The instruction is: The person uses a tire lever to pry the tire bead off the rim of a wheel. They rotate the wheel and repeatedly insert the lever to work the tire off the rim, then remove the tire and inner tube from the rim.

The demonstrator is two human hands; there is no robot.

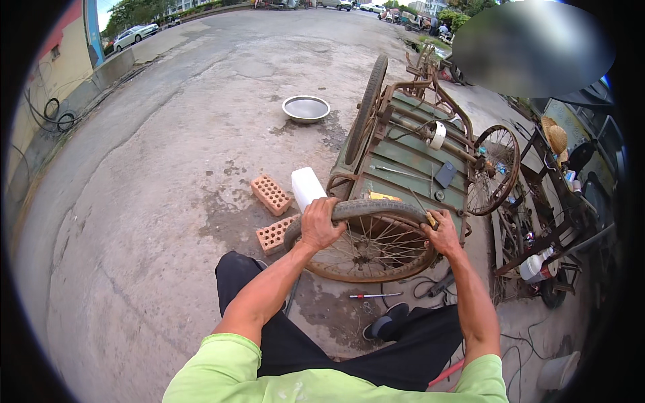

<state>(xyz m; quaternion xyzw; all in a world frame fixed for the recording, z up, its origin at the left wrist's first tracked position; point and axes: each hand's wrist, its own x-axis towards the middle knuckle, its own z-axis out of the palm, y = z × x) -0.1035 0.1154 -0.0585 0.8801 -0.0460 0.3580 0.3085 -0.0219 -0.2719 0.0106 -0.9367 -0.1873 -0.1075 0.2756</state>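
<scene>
Wheel (361, 259) with thin spokes tilts between the person's knees and a green-panelled cart (390, 149). The left hand (322, 224) grips the dark tyre (379, 207) at its upper left, fingers curled over the tread. The right hand (442, 233) is at the upper right, its fingers wrapped around the yellow handle (432, 219) of a tool, close against the tyre; whether they also pinch the rubber, I cannot tell. Left of the wheel, two perforated bricks (271, 195) lie near a white jug (308, 187), with a round basin (306, 109) farther out. A dark flat device (445, 174) rests on the cart, and a red-and-white pen-shaped thing (376, 295) lies on the ground near the wheel.
</scene>
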